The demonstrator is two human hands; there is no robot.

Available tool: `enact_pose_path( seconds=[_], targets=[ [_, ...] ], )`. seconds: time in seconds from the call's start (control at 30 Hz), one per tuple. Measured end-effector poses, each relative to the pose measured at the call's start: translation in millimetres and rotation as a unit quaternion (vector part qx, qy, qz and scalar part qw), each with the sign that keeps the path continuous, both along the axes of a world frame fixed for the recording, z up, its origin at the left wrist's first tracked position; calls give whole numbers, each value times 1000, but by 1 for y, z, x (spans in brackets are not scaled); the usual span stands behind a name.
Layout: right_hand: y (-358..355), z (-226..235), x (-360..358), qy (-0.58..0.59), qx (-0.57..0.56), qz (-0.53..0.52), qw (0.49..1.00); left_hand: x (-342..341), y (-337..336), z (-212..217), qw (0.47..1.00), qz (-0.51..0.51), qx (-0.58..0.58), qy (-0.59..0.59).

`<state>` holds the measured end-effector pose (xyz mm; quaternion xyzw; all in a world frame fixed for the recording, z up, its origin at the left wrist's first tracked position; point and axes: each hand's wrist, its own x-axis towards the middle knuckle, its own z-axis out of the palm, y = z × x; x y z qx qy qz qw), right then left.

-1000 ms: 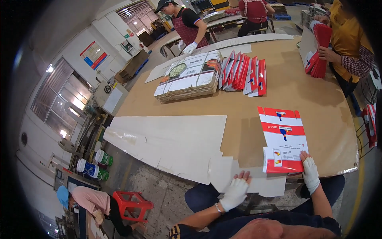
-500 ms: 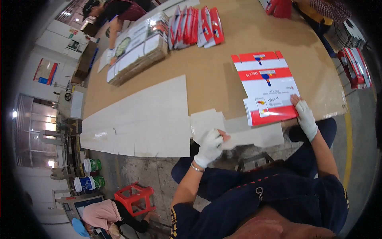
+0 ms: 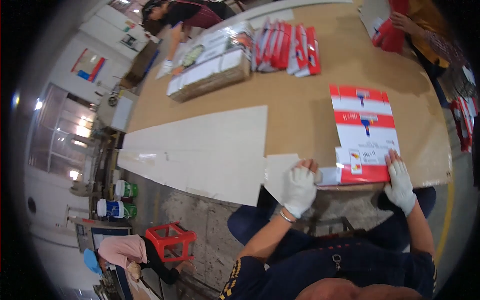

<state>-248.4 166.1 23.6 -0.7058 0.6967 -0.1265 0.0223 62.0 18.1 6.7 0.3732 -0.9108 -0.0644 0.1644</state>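
Observation:
A flat red-and-white printed carton (image 3: 372,135) with blue tool pictures lies before me at the table's near right edge. My right hand (image 3: 400,182), in a white fingerless glove, rests along the carton's lower right side, fingers stretched out. To the carton's left is my left hand (image 3: 301,189), gloved alike, palm down with fingers extended and bare fingertips close together. It lies over a pale cardboard piece (image 3: 281,172), close to a small whitish flap (image 3: 327,176) at the carton's lower left. Whether the fingertips press on that flap is hard to see.
A large pale cardboard sheet (image 3: 200,150) covers the table's left part. Behind are a strapped stack of flat cartons (image 3: 212,65) and several folded red-and-white cartons (image 3: 285,47). Co-workers stand at the far left and far right; another bends by a red stool (image 3: 171,241).
The view has shifted. My left hand has moved nearer the carton. The pale panel that overhung the edge between my hands no longer shows there. My right hand stays at the carton's side.

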Motion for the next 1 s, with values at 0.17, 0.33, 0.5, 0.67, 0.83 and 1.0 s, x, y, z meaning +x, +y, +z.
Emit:
enact_pose_path(
  seconds=[0.17, 0.33, 0.5, 0.67, 0.83, 1.0],
  targets=[
    [-24, 16, 40, 62, 113, 94, 987, -8, 8, 0, 997, -41, 20, -57],
    [-65, 3, 78, 105, 44, 200, 973, -20, -6, 10, 992, -99, 34, -77],
    [-69, -4, 78, 84, 29, 185, 979, -21, -15, 7, 988, -121, 45, -80],
    [-66, -4, 77, 84, 26, 159, 983, -21, -19, 1, 989, -135, 27, -57],
    [-63, -6, 68, 92, 46, 125, 987, 17, -12, 20, 991, -84, 76, -75],
    [-63, -11, 66, 107, 41, 122, 986, 54, -18, 9, 984, -63, -38, -162]
  ],
)
